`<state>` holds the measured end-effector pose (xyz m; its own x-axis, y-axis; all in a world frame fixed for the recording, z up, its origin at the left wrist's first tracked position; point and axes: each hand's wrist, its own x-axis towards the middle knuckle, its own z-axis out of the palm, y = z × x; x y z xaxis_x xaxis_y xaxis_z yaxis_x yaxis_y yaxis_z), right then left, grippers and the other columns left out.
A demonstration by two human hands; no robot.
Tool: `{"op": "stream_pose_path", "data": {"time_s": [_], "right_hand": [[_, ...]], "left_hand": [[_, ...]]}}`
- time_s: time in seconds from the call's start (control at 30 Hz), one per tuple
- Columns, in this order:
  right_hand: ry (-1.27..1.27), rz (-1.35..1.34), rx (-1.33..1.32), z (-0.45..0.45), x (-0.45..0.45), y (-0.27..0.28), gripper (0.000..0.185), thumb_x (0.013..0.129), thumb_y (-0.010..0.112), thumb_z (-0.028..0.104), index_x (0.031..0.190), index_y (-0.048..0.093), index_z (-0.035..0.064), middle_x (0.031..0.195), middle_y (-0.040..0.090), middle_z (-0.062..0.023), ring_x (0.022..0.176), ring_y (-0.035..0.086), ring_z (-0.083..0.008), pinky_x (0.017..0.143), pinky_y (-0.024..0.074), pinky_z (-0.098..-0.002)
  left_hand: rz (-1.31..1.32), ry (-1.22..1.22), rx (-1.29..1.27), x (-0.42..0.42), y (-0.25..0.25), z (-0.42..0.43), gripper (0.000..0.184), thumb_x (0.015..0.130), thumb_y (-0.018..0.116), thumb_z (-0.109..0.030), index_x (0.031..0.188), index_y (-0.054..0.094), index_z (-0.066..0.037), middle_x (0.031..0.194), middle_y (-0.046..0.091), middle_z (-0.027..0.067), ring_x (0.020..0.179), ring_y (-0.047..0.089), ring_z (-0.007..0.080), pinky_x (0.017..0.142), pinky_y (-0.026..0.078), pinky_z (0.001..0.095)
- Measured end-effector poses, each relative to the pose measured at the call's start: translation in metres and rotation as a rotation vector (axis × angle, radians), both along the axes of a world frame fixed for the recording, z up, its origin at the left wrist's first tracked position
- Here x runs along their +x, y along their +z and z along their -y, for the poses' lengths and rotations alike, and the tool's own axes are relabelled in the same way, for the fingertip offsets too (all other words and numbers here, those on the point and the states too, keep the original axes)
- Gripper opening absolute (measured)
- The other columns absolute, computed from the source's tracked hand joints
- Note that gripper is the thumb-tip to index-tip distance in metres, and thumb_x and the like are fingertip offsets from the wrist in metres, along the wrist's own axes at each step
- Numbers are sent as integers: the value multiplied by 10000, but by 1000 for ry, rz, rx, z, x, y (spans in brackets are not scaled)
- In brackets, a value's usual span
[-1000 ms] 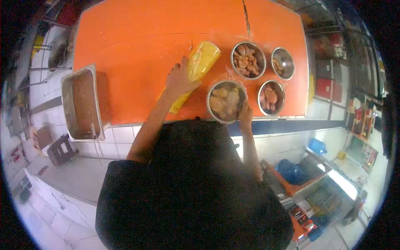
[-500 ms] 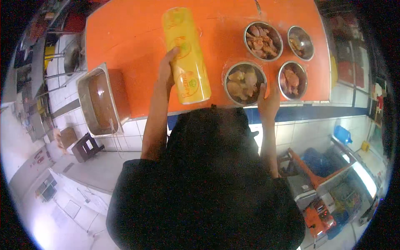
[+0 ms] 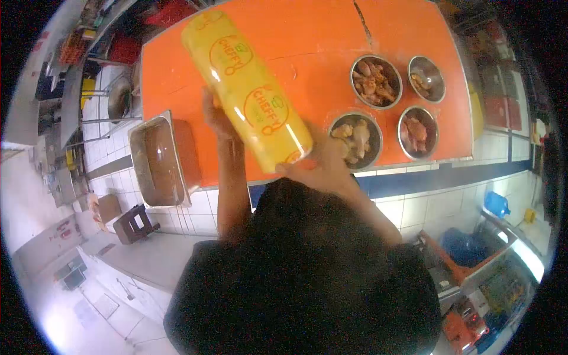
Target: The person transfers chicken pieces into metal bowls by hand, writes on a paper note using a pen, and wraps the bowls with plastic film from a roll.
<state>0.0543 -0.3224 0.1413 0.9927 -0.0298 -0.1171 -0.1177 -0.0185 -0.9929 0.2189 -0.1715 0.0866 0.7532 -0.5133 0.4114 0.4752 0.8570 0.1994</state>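
Observation:
A thick, shiny yellow roll (image 3: 248, 89), printed CHEFFY and looking like wrapped cling film, slants over the orange tabletop. My left hand (image 3: 220, 115) grips its left side, the fingers partly hidden beneath it. At the near end, my right hand (image 3: 319, 168) is closed on the roll's lower edge. Just beyond that hand stands a steel bowl (image 3: 378, 148) of pale chicken pieces (image 3: 359, 139). Three more steel bowls sit to the right: one with seasoned chicken (image 3: 374, 81), one with pinkish chicken (image 3: 416, 133), and one with a few small pieces (image 3: 420, 81).
A deep rectangular steel pan (image 3: 137, 163) stands at the left edge of the orange table (image 3: 307, 41). A dark crack runs across the far tabletop. White floor tiles (image 3: 408, 207) lie below the table, with a blue bottle (image 3: 496, 204) to the right.
My right hand has left the bowls and taken hold of the roll's near end. The roll has tilted, its far end swinging left. The view has shifted slightly.

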Motion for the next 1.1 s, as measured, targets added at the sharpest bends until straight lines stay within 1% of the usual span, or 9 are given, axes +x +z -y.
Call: {"op": "stream_pose_path", "data": {"time_s": [0.07, 0.13, 0.2, 0.27, 0.53, 0.63, 0.77, 0.83, 1.1], "right_hand": [[-79, 36, -107, 6, 2, 2, 905, 687, 846, 360, 1378, 424, -45, 1230, 622, -198, 1170, 604, -295, 988, 468, -409], [-76, 133, -466, 12, 5, -8, 946, 643, 858, 355, 1382, 422, -44, 1240, 611, -219, 1173, 598, -353, 991, 466, -430], [-86, 168, -521, 15, 7, -3, 951, 636, 855, 348, 1387, 420, -38, 1260, 593, -229, 1182, 583, -374, 994, 460, -439], [-83, 183, -580, 18, 4, 2, 956, 629, 853, 342, 1392, 418, -33, 1281, 575, -239, 1192, 567, -394, 998, 454, -447], [-307, 368, -854, 23, 3, 15, 789, 685, 847, 307, 1330, 508, 5, 1284, 564, -209, 1136, 584, -343, 950, 475, -448], [-339, 307, -705, 25, 1, 12, 603, 726, 830, 237, 1235, 594, 17, 1234, 597, -198, 1009, 645, -319, 865, 520, -411], [-354, 296, -583, 22, 2, 13, 532, 774, 791, 246, 1222, 605, 27, 1089, 643, -179, 1013, 649, -317, 844, 533, -418], [-388, 399, -659, 20, 4, 18, 394, 795, 780, 144, 1144, 652, 15, 1044, 685, -150, 892, 687, -262, 762, 543, -341], [-394, 350, -527, 16, 15, 15, 276, 816, 763, 105, 1059, 688, -1, 927, 709, -136, 850, 721, -232, 723, 550, -303]], "left_hand": [[-350, 459, 853, -7, 21, -6, 776, 922, 450, -643, 1465, 351, -97, 1380, 497, 183, 1189, 559, 351, 970, 502, 518], [-277, 542, 825, -12, 11, 0, 755, 928, 439, -650, 1460, 369, -119, 1396, 495, 144, 1214, 538, 336, 997, 481, 499], [-195, 606, 791, -8, 11, 5, 735, 933, 428, -657, 1455, 386, -141, 1412, 494, 106, 1238, 517, 321, 1024, 460, 480], [-79, 425, 449, -13, 9, 7, 748, 927, 422, -673, 1453, 387, -143, 1401, 497, 99, 1231, 519, 301, 1025, 458, 474], [-227, 728, 563, -4, 22, 12, 723, 947, 395, -658, 1436, 364, -126, 1300, 540, 118, 1125, 588, 310, 939, 518, 491], [-214, 807, 623, -9, 38, 17, 731, 945, 387, -667, 1436, 364, -125, 1332, 512, 115, 1167, 559, 308, 953, 508, 492], [-222, 891, 628, -12, 46, 14, 761, 931, 411, -682, 1447, 352, -126, 1390, 464, 113, 1219, 519, 306, 978, 491, 501], [-226, 927, 640, -14, 46, 11, 772, 925, 425, -685, 1453, 346, -127, 1397, 458, 112, 1225, 515, 307, 984, 487, 504], [-203, 1028, 639, -16, 43, 1, 805, 912, 454, -693, 1469, 329, -124, 1430, 431, 116, 1267, 481, 314, 1045, 446, 483]]}}
